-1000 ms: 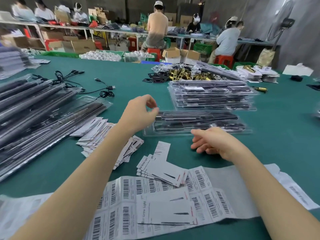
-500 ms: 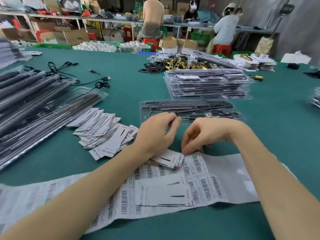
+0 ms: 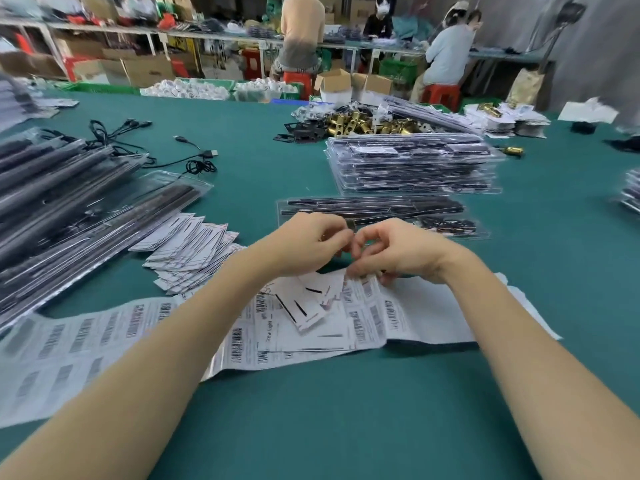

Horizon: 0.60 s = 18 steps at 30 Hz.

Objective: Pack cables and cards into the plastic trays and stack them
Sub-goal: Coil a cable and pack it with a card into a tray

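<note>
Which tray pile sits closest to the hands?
The single clear tray lying alone just beyond both hands. The tall stack sits behind it; the slanted pile lies far left.

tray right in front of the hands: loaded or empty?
Loaded. The clear tray holds long black bars and a coiled black cable at its right end.

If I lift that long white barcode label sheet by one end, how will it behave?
The long white barcode label sheet would probably flop and drape, since it already ripples on the green table. It looks thin and light. The small white cards lying on it would likely slide off.
</note>
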{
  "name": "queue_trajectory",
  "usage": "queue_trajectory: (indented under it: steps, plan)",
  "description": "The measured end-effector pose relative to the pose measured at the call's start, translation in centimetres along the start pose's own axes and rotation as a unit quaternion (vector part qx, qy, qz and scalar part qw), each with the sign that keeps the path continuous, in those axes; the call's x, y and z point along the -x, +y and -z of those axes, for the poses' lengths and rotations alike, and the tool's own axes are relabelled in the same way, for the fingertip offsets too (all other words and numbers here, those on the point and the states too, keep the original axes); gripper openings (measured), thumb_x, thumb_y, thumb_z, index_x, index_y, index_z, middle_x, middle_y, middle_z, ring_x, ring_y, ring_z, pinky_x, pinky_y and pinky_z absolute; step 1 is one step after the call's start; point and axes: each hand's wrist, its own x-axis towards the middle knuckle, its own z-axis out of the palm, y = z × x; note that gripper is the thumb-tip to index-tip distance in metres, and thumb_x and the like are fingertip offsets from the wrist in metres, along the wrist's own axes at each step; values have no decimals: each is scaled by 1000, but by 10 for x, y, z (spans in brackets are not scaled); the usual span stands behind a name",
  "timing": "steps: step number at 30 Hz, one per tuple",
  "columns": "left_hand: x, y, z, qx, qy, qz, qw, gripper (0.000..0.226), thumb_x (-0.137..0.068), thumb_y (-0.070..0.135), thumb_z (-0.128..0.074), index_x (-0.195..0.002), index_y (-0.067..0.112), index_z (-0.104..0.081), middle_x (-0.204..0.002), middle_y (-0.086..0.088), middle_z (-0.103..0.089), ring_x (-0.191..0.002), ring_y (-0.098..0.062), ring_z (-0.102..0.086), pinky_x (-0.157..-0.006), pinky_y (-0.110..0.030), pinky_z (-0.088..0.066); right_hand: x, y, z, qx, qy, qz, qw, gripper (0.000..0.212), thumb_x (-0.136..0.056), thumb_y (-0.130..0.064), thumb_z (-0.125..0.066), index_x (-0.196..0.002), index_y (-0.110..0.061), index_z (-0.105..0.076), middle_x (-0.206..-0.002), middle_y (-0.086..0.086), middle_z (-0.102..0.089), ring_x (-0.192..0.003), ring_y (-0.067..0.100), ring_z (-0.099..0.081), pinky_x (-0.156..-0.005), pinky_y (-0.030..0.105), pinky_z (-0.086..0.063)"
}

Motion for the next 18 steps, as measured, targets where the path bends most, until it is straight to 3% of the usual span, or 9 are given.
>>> queue_trajectory:
  steps: [3,7,12,16,18]
  plan:
    - [2,2,11,-32,-92,33,995,18,-98,24,-50,-97,29,-68,-97,10,-70,-92,-14,-65,-78,-27,-52,-4,4,-5,-40,35,6,999,21,-79,-3,-83,-79,-12,-64,-69,8,-67,-56,16,-54,-48,20,-47]
    - [5,4,13,-31,-145,45,988,12,-92,47,-63,-98,37,-69,-91,20,-69,-87,2,-63,-72,-18,-47,-4,6,-1,-28,35,-6,999,17,-83,-11,-82,-91,-8,-67,-65,0,-66,-58,11,-56,-54,22,-51]
    - [6,1,-1,66,-115,75,988,5,-91,38,-66,-92,40,-71,-77,20,-72,-71,0,-61,-76,-25,-50,5,1,16,6,58,9,998,16,-81,-13,-83,-94,-10,-74,-85,5,-73,-76,11,-67,-70,23,-56]
    - [4,2,-5,113,-89,117,983,10,-89,34,-67,-83,41,-70,-69,23,-68,-66,2,-56,-69,-25,-41,13,-5,26,83,29,-4,996,14,-76,-25,-87,-86,-20,-78,-82,-2,-76,-71,4,-64,-63,19,-50]
    - [4,2,-5,130,-93,129,979,12,-88,31,-67,-80,40,-69,-73,21,-70,-69,-1,-57,-72,-26,-43,14,-6,25,107,12,-21,994,13,-76,-28,-87,-84,-22,-78,-80,-2,-76,-70,5,-64,-60,17,-48]
